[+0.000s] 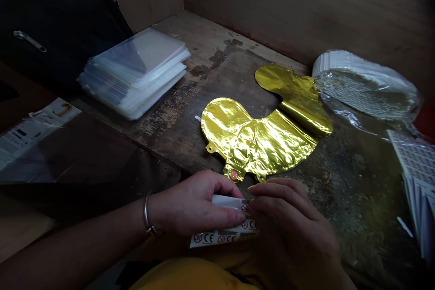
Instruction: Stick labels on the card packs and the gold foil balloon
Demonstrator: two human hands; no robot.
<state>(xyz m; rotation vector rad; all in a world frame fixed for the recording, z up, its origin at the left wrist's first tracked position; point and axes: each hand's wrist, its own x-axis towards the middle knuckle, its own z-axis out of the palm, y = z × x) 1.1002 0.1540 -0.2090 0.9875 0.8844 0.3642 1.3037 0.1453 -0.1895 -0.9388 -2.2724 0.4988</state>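
Note:
A white sheet of CE-mark stickers (217, 239) is gripped by my left hand (193, 204), its thumb lying across the front. My right hand (295, 226) is closed at the sheet's right edge, fingertips bent against it; its thumb is hidden. Just beyond both hands lies a flat gold foil balloon (268, 140), curved, wrinkled and partly folded over. A small round pinkish sticker (234, 175) shows on its near tab. The sheet is held below the balloon's near edge, apart from the tabletop.
A stack of clear plastic bags (136, 72) stands back left beside a dark zipped bag (50, 31). Printed packaging (37, 131) lies at left. On the right are a plastic-wrapped white bundle (367, 86) and several printed sheets (414, 163). Wooden panels (306, 9) enclose the worn table (163, 122).

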